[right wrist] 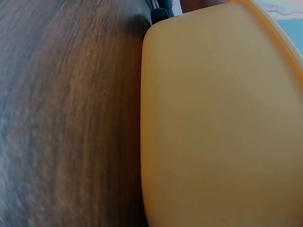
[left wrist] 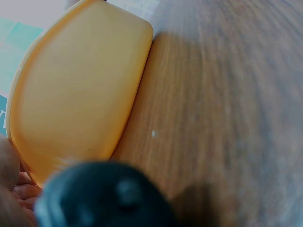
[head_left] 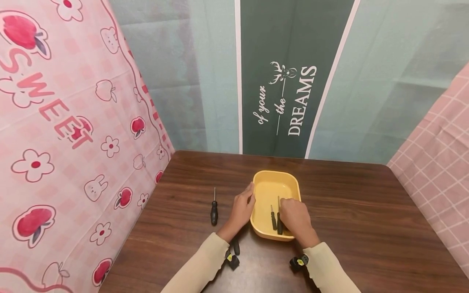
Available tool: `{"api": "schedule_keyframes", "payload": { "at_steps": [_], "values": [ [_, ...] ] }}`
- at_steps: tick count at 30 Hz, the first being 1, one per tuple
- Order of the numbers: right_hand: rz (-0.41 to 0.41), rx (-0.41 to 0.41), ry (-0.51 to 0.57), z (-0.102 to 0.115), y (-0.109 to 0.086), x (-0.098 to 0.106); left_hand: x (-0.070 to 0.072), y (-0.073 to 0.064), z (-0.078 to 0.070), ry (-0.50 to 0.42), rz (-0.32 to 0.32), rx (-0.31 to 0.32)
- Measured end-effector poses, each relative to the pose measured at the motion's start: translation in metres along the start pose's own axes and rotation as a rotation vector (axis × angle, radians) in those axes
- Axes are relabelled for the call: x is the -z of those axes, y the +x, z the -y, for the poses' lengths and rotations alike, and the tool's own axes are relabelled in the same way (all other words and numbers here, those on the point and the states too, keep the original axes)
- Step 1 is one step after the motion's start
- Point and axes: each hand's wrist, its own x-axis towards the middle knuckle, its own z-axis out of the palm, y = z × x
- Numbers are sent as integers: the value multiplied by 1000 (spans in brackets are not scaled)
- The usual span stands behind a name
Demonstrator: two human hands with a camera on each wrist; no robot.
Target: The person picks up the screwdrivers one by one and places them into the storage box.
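A yellow plastic tray (head_left: 269, 234) sits between both hands on the table. My left hand (head_left: 242, 208) holds its left side, fingers against the wall and rim; curled fingers show at the lower left of the left wrist view. My right hand (head_left: 296, 216) reaches over the right rim with fingers curled inside; whether it grips anything is hidden. Beside it in the tray lie a small black-handled screwdriver (head_left: 273, 219) and a longer one (head_left: 280, 226), whose shaft runs close to the right fingers. In the right wrist view the tray's outer wall (right wrist: 218, 118) fills most of the picture.
Left of the tray, another black screwdriver (head_left: 214, 211) lies on the brown wooden table (head_left: 351, 211). A black handle (head_left: 236, 247) shows partly below the left wrist. Patterned cloths hang behind and at both sides of the table.
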Motion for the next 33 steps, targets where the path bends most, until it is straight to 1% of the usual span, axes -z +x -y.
{"api": "schedule_keyframes", "payload": {
  "at_steps": [5, 11, 16, 20, 26, 30, 33],
  "values": [
    [-14, -2, 7, -1, 0, -2, 1, 0, 0, -4, 13, 22],
    [-70, 5, 25, 0, -1, 0, -1, 0, 1, 5, 14, 23],
    [-96, 11, 59, 1, -1, 2, -1, 0, -1, 13, 4, 18],
    [-125, 8, 112, -1, 0, 1, -1, 0, 0, 23, 3, 18],
    [-171, 16, 216, -5, -1, 1, -3, 1, 0, 20, 22, 46],
    [-165, 27, 256, -5, -1, 2, -3, 1, 1, 12, 26, 57],
    [-163, 37, 289, -5, 0, 6, -2, 2, 1, 10, 15, 56]
  ]
}}
